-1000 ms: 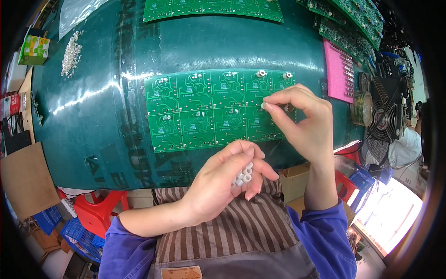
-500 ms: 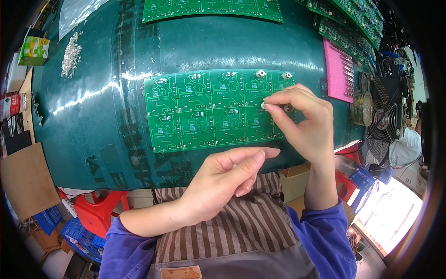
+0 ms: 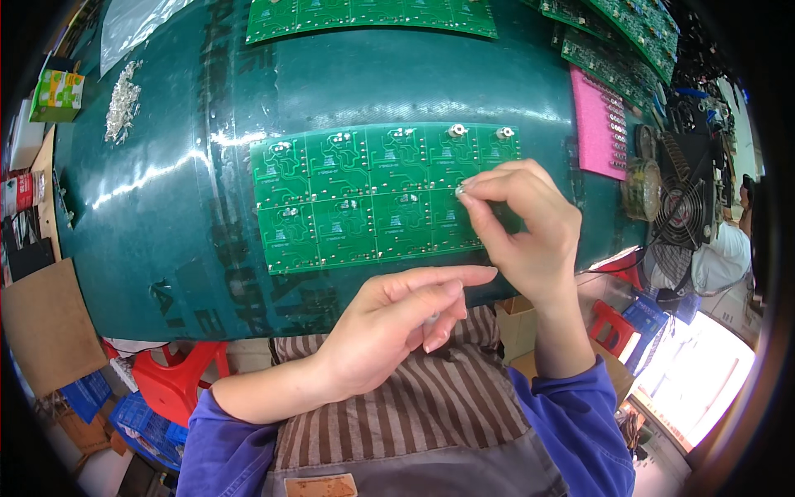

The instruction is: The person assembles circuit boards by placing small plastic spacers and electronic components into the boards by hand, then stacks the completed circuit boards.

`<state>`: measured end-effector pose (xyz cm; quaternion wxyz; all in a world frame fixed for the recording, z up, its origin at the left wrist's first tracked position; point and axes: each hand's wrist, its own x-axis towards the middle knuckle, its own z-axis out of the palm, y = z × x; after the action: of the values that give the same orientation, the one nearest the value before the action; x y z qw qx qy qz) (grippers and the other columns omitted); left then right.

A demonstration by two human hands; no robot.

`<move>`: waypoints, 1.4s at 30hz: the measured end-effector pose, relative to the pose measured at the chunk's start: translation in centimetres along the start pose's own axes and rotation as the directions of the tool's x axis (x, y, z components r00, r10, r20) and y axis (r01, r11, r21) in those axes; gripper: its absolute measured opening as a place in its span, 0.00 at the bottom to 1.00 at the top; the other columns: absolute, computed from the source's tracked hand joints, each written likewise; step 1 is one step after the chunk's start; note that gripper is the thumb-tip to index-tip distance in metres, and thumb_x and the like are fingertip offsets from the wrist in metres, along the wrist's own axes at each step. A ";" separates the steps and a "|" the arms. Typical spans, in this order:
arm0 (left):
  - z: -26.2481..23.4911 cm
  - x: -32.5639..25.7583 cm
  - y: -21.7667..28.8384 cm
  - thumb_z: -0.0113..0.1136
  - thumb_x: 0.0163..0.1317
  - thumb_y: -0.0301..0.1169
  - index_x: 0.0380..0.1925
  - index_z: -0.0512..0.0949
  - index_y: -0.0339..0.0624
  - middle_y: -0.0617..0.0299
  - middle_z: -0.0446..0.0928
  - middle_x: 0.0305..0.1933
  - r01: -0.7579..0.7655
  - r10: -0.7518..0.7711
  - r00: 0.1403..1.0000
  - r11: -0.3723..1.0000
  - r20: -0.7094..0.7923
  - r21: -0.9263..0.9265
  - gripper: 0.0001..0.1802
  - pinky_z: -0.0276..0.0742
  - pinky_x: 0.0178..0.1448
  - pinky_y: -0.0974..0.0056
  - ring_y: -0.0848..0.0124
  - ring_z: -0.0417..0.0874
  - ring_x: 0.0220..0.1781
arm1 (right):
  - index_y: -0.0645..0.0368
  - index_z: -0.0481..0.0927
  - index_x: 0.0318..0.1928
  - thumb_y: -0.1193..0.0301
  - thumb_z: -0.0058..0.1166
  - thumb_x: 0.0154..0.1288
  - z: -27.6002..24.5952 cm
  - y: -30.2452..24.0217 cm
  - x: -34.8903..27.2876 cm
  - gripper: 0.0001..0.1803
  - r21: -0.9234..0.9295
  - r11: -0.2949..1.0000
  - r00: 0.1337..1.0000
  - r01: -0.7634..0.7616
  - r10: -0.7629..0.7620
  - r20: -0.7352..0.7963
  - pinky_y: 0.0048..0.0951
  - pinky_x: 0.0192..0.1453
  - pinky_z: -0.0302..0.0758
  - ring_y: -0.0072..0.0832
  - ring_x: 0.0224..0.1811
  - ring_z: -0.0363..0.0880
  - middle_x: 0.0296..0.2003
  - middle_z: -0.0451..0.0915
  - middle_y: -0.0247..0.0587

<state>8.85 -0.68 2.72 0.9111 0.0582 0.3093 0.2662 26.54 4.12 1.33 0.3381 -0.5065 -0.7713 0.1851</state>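
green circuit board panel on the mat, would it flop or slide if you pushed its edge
The green circuit board panel lies flat with straight edges, so it probably stays stiff. It looks thin, so likely light, and may skate on the glossy teal mat. The right hand pinches a small part over its right edge, which might steady it.

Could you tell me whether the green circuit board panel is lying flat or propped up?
Flat: the green circuit board panel lies on the teal table, with no edge visibly raised.
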 end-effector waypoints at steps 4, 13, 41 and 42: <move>0.3 -0.1 0.0 0.48 0.66 0.29 0.53 0.71 0.34 0.64 0.73 0.30 -0.029 0.033 0.999 0.996 -0.038 0.080 0.18 0.62 0.29 0.75 0.80 0.67 0.28 | 0.60 0.79 0.29 0.81 0.61 0.46 -0.7 0.3 0.0 0.08 -0.079 0.995 0.997 0.068 -0.065 0.040 0.31 0.41 0.75 0.34 0.37 0.77 0.32 0.80 0.37; 0.3 0.2 0.0 0.53 0.63 0.24 0.46 0.76 0.35 0.53 0.78 0.34 -0.032 0.040 0.998 0.989 -0.052 0.144 0.12 0.68 0.26 0.74 0.79 0.71 0.23 | 0.60 0.79 0.33 0.76 0.60 0.52 -9.6 7.3 -1.4 0.06 -0.642 0.680 0.929 -0.356 0.180 -0.325 0.33 0.39 0.73 0.38 0.33 0.77 0.31 0.78 0.44; -0.4 0.0 0.1 0.55 0.62 0.28 0.45 0.76 0.39 0.62 0.76 0.33 -0.245 0.259 0.960 0.961 -0.110 0.125 0.12 0.72 0.35 0.72 0.76 0.75 0.32 | 0.67 0.79 0.33 0.84 0.59 0.48 -2.5 -4.1 -2.2 0.08 0.548 0.756 0.934 -0.358 0.288 0.213 0.26 0.41 0.76 0.29 0.37 0.80 0.33 0.82 0.44; -0.4 0.0 0.2 0.55 0.62 0.28 0.45 0.76 0.39 0.62 0.76 0.33 -0.246 0.260 0.959 0.961 -0.112 0.123 0.12 0.72 0.35 0.72 0.76 0.75 0.32 | 0.67 0.79 0.33 0.84 0.59 0.48 -2.5 -4.0 -2.2 0.08 0.547 0.756 0.933 -0.359 0.287 0.216 0.26 0.41 0.76 0.29 0.37 0.80 0.33 0.82 0.44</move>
<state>8.52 -0.59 2.43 0.8435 0.1293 0.3704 0.3669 26.22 0.30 4.85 0.3922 -0.4930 -0.5978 0.4958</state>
